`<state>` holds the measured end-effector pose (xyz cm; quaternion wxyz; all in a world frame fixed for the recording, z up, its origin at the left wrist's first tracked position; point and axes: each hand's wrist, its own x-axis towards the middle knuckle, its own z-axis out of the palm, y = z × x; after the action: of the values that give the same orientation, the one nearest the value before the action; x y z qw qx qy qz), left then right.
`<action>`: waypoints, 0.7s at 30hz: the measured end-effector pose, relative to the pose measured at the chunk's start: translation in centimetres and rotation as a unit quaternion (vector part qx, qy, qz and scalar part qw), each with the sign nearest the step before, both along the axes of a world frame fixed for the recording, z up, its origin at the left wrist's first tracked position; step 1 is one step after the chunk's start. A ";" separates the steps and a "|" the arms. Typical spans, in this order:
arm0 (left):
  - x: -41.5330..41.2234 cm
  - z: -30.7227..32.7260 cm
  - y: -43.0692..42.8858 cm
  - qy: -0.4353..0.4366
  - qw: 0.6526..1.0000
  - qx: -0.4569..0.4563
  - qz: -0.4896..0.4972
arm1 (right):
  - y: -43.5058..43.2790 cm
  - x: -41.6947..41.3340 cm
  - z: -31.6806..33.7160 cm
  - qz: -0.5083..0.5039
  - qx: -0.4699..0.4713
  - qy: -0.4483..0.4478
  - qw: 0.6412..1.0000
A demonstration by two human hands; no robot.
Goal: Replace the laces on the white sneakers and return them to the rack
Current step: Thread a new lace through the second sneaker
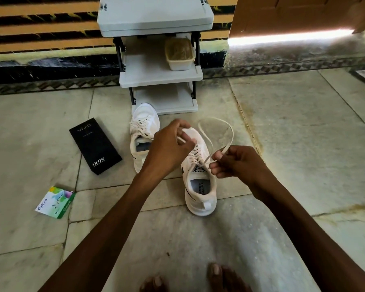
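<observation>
The left grip [171, 148] is curled over the toe end of the near sneaker [200, 186], its thumb and fingers pinching the lace [228, 146] at the front eyelets. The right grip [238, 163] is beside the shoe's tongue, on its right. Its thumb and forefinger are pinched on the same lace. From there the lace rises in a wide open loop that curves away beyond both grips and comes back toward the left one. The two grips are near each other but apart, with the laced part of the shoe between them.

The near sneaker stands on the floor [282, 123] under the grips, heel toward the person. The second sneaker [143, 131] stands just beyond the left grip, fully laced, with its toe at the foot of the rack [156, 80]. The rack is farther off, past both grips, and a tub [179, 53] sits on its middle shelf.

A black box [95, 146] lies on the floor to the left of the left grip. A small green-and-white packet [55, 202] lies nearer the person and farther left. Bare toes [219, 275] show below the grips, at the bottom edge.
</observation>
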<state>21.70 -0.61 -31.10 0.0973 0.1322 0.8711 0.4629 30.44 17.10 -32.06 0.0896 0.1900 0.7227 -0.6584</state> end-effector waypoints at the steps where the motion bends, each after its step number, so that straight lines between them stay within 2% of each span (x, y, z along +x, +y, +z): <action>1: 0.2 -0.4 -0.2 -0.043 0.999 0.003 -0.014 | -0.2 0.0 -0.1 -0.012 -0.026 0.006 1.000; 4: 1.6 -1.6 -0.5 -0.168 0.983 0.054 -0.053 | -0.6 -0.2 -0.7 -0.029 -0.057 0.011 0.998; 6: 2.3 -2.2 -0.6 -0.187 0.978 0.078 -0.054 | -0.9 -0.3 -0.9 -0.032 -0.063 0.013 0.997; 10: 2.6 -2.6 -0.9 -0.163 0.981 0.095 -0.035 | -1.4 -0.3 -1.4 -0.032 -0.061 0.014 0.997; 16: 2.2 -3.1 -0.9 -0.123 0.990 0.041 -0.048 | -2.2 -0.3 -1.6 -0.045 -0.025 0.032 0.998; 19: 2.3 -3.7 -0.9 -0.089 0.995 0.002 -0.037 | -2.8 -0.4 -2.3 -0.065 0.052 0.046 0.995; 21: 2.2 -4.3 -1.2 -0.045 0.996 -0.064 -0.034 | -3.2 -0.4 -2.9 -0.080 0.135 0.054 0.986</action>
<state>23.91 -1.77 -35.41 0.1604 0.1344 0.8885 0.4083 30.04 13.85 -34.92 -0.0284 0.2217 0.7915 -0.5688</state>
